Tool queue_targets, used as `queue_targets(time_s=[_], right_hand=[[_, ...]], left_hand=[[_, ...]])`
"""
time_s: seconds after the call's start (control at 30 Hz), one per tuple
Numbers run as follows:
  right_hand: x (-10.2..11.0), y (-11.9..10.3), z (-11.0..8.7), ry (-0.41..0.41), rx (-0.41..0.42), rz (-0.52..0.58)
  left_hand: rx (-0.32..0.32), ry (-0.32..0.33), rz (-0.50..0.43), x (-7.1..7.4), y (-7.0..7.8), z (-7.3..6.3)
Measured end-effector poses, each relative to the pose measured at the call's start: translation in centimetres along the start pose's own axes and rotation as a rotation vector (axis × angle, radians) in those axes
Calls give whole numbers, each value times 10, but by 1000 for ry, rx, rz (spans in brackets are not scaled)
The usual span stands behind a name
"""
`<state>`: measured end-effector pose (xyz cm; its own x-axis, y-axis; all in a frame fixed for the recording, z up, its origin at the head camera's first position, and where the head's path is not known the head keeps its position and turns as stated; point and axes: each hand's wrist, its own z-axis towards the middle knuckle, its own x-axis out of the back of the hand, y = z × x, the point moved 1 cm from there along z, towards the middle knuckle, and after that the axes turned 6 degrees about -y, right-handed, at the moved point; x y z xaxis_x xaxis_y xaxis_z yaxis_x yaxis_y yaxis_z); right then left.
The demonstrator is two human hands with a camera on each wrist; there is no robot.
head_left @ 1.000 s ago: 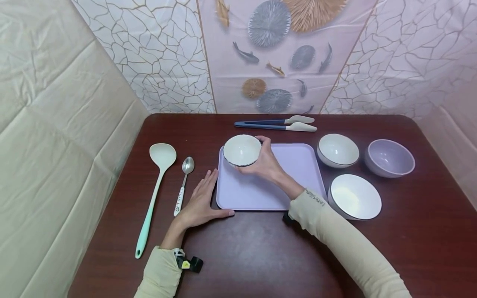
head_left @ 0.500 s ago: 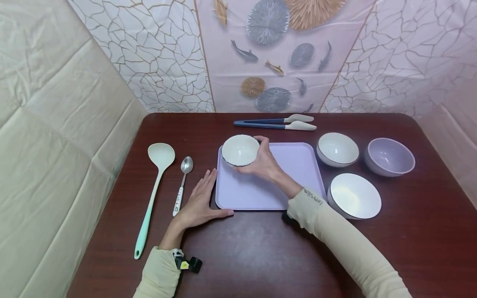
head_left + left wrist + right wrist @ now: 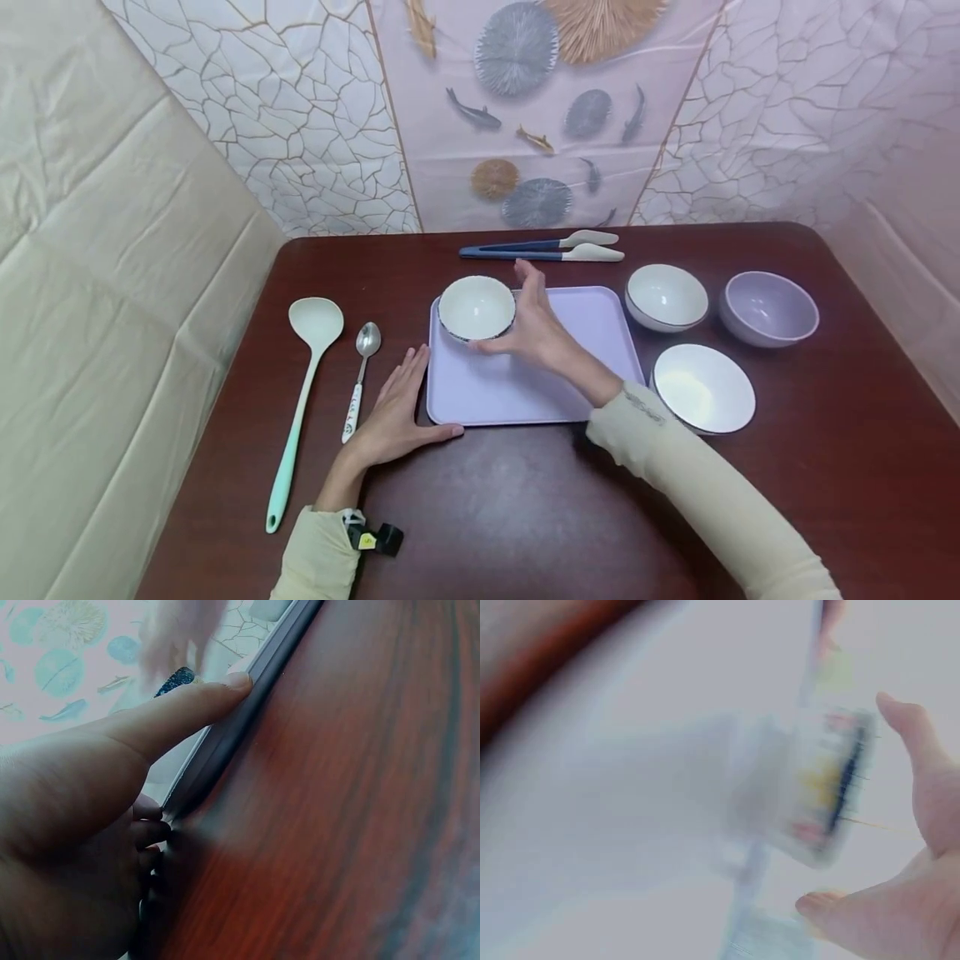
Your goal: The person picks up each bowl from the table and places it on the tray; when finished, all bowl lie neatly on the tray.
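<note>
Right fingers (image 3: 530,283) newly wider beside one bowl (image 3: 477,308) of four

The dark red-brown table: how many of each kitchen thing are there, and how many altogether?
Bowls: 4 (round white patterned bowl, white dark-rimmed back bowl, white dark-rimmed front bowl, light-purple bowl)
Trays: 1 (lavender rectangular tray)
Tongs: 1 (blue tongs with cream tips)
Ladles: 1 (long mint-handled cream ladle)
Spoons: 1 (silver metal spoon with white handle)
Total: 8

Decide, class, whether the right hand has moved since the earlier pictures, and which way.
Yes. In the head view, judged against the tray, the right hand has shifted slightly to the right.
</note>
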<state>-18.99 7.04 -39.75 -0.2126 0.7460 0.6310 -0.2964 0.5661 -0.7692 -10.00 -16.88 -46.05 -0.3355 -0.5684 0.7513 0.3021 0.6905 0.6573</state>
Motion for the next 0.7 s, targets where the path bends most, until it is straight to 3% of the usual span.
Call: queue_targets(time_s=[0.17,0.27,0.33,0.47,0.53,0.7], right_hand=[[81,-12,-42,-47,100,-91],[136,-2,-75,-42,91,-150],[167,11,-95,-5,30,-189],[217,49,-133,111,-174,-233],[232,71,-148,169,-278,-229],[246,128,-171,274,-369,-137]], left_hand=[[-3,10,-10,-3,1,-1],[0,7,-10,-2,2,-2],[8,2,-8,-1,2,-2],[20,-3,-9,0,1,-4],[25,-7,-12,0,1,-3],[19,-6,-15,-3,2,-2]])
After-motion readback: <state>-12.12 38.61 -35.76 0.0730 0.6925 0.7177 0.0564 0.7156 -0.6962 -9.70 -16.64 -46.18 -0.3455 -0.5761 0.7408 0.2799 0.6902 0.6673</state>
